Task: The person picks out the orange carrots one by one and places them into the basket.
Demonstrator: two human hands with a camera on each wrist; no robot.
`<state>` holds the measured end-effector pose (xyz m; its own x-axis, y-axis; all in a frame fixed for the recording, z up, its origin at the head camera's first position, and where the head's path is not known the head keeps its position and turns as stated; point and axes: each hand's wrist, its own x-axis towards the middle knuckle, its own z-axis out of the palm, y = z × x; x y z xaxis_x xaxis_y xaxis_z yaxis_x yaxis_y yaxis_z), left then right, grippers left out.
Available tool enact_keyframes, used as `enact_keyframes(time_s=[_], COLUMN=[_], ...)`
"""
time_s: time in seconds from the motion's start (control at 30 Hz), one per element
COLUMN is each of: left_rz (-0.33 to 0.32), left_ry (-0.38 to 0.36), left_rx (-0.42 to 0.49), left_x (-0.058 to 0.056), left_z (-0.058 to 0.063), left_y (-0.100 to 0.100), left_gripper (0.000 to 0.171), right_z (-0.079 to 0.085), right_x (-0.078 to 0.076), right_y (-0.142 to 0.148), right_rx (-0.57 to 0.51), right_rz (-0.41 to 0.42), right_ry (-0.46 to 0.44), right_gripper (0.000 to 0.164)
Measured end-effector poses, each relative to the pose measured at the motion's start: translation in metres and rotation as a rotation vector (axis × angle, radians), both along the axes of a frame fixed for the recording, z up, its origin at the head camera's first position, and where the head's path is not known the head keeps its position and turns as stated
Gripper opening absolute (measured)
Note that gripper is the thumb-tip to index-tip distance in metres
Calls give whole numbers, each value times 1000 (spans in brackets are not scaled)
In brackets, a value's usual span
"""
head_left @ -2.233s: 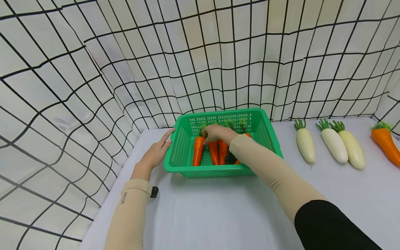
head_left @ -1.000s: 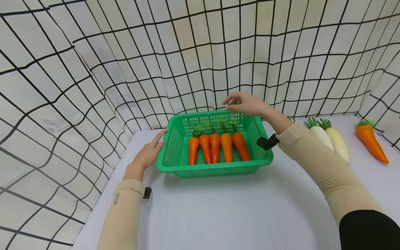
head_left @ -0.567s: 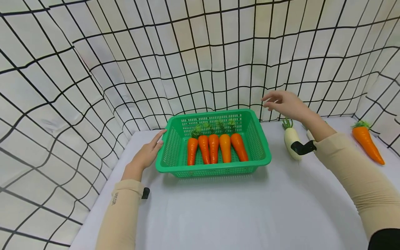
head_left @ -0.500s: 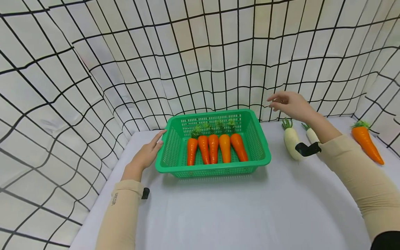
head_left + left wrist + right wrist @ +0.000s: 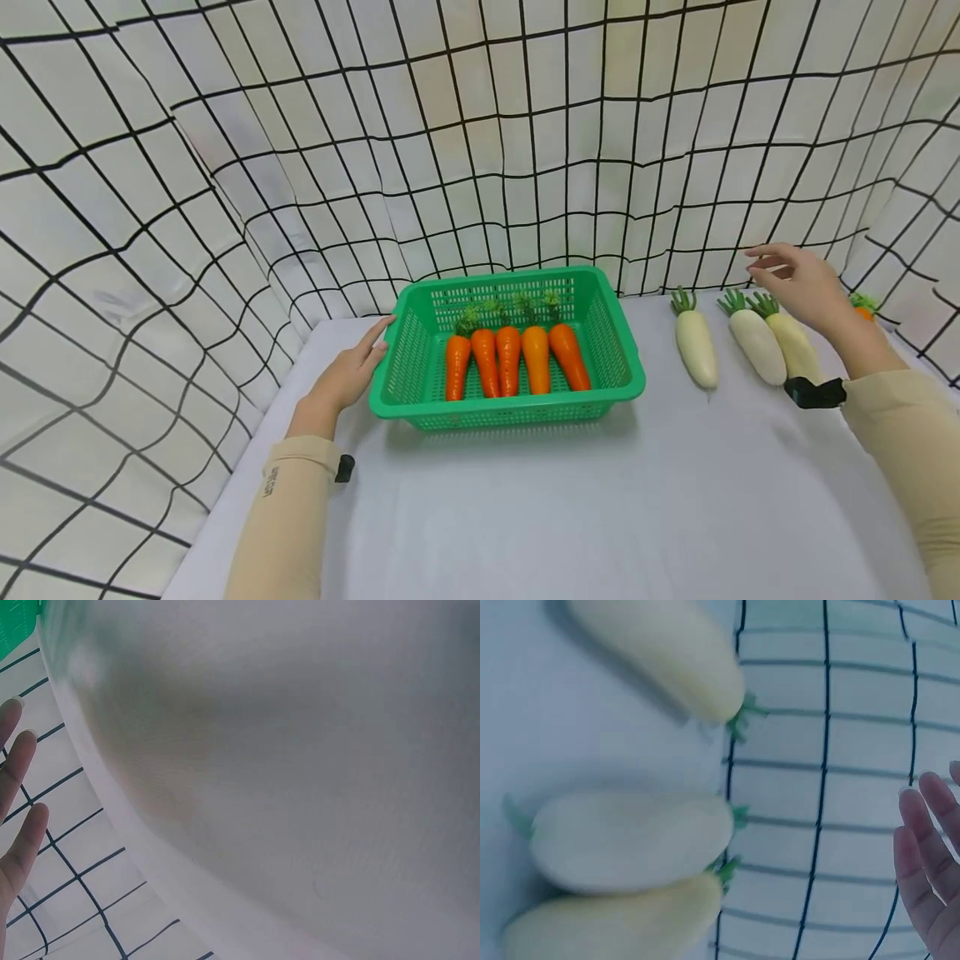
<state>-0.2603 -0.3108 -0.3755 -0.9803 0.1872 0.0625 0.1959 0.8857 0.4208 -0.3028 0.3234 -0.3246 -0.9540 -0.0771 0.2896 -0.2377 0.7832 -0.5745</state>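
Observation:
My left hand [image 5: 347,377] rests its fingers at the left rim of a green perforated plastic basket [image 5: 502,410], fingers fairly straight. Several orange carrots [image 5: 536,358] with green tops lie side by side in that basket. On the right, my right hand [image 5: 806,287] hovers with loosely bent fingers and nothing held. Nearest to it are a pale yellow radish [image 5: 797,346] and a white radish [image 5: 756,343] lying against each other. Another pale radish [image 5: 697,348] lies apart, closer to the basket. In the right wrist view the fingers [image 5: 922,847] are spread beside these radishes.
A further carrot [image 5: 865,307] is mostly hidden behind my right hand and wrist. A black grid net [image 5: 480,150] over white cloth rises along the back and both sides. The white table [image 5: 510,508] extends in front of the basket.
My right hand has come out of the basket and travelled right, over the radishes, carrying nothing. The left hand stays at the basket's left rim. The view has shifted slightly right.

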Motion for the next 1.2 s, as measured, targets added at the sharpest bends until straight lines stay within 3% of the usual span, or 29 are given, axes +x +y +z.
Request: enact_keyframes(time_s=[0.33, 0.63, 0.9, 1.03, 1.2], left_rz=[16, 10, 4, 3, -7], left_ry=[-1, 4, 12, 15, 13], left_rx=[3, 4, 0, 2, 5], left_x=[1, 3, 2, 2, 1], left_z=[7, 6, 7, 7, 5], left_y=[-3, -2, -2, -2, -2], left_gripper=[60, 59, 58, 58, 58], right_z=[-28, -47, -56, -63, -70], right_x=[6, 15, 21, 21, 23], right_y=[49, 76, 93, 97, 101], right_rx=[4, 19, 98, 133, 134], right_rz=[-121, -259, -384, -417, -454], right_ry=[-2, -18, -210, -276, -341], right_gripper=[45, 44, 63, 76, 80])
